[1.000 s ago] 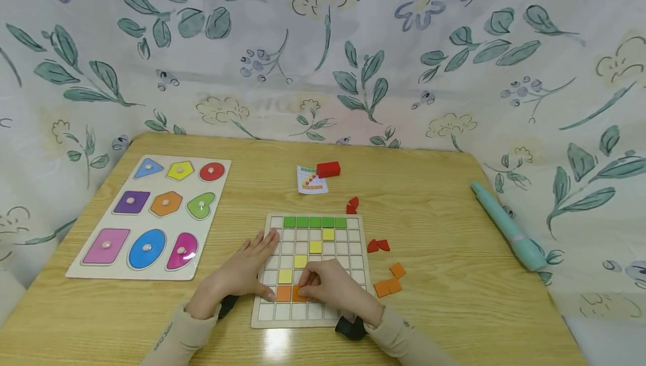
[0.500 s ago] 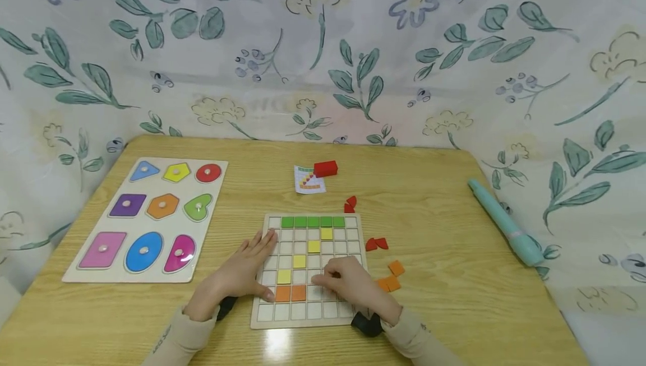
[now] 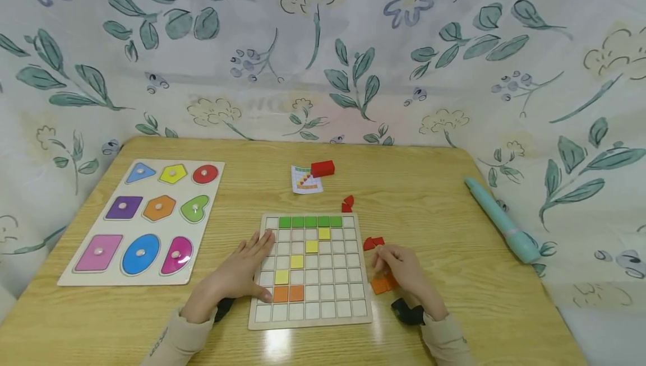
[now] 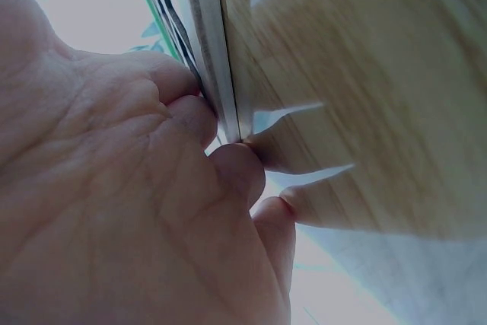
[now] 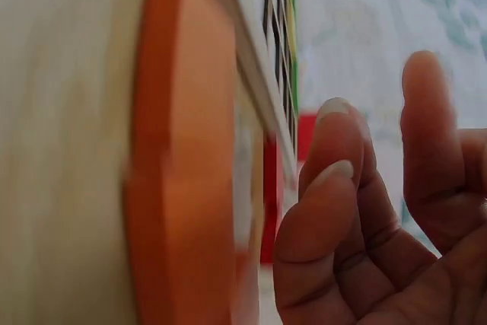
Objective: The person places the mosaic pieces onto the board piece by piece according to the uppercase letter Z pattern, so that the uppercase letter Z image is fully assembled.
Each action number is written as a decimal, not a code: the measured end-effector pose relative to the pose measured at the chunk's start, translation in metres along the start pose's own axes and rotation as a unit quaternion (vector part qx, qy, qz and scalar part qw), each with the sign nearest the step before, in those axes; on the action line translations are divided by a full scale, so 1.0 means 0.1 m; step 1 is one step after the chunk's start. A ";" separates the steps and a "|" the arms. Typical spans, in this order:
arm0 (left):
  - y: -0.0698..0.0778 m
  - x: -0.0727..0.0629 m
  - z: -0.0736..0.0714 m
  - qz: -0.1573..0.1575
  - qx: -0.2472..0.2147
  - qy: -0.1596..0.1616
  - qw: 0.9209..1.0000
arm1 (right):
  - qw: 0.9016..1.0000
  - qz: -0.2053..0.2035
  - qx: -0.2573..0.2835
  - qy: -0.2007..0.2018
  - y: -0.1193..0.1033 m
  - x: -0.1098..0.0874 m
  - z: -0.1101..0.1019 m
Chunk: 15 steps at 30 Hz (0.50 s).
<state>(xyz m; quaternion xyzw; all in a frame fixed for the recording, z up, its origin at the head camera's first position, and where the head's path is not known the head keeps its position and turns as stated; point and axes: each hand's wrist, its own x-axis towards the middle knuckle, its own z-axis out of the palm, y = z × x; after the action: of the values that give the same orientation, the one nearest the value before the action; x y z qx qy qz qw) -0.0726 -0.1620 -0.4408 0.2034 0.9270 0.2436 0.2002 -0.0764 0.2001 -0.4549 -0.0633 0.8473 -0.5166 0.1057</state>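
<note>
A wooden grid board (image 3: 310, 321) lies on the table, with a row of green squares (image 3: 311, 222), a diagonal of yellow squares (image 3: 296, 262) and two orange squares (image 3: 288, 293) in its cells. My left hand (image 3: 234, 273) rests with spread fingers on the board's left edge; its fingertips touch the edge and tabletop in the left wrist view. To the right of the board my right hand (image 3: 404, 270) hovers over loose orange square tiles (image 3: 381, 284), partly hiding them. Its fingers are loosely bent, and the right wrist view shows thumb and fingers apart, holding nothing, beside orange tiles (image 5: 198, 241).
Red wedge-shaped pieces (image 3: 373, 243) lie by the board's right edge, others (image 3: 347, 204) above its corner. Behind stand a pattern card (image 3: 305, 186) and a red block (image 3: 323, 168). A knobbed shape puzzle (image 3: 141, 221) lies left, a teal pen-like device (image 3: 502, 220) right.
My right hand has let go of the second orange square, now lying in its cell, and moved right off the board to the loose orange tiles. The left hand stays on the board.
</note>
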 end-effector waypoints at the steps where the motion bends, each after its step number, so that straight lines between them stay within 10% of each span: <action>1: 0.00 0.00 0.00 0.000 0.000 0.000 1.000 | 1.000 0.010 0.009 0.007 0.03 0.00 -0.05; 15: 0.00 0.00 0.00 0.004 0.002 0.002 1.000 | 0.994 -0.040 -0.023 -0.095 0.30 -0.05 -0.49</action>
<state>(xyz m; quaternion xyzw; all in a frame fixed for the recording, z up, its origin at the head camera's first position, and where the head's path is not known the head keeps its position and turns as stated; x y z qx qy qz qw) -0.0725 -0.1624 -0.4411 0.2074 0.9269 0.2430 0.1969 -0.0833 0.2571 -0.4589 -0.1482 0.8421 -0.4921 0.1636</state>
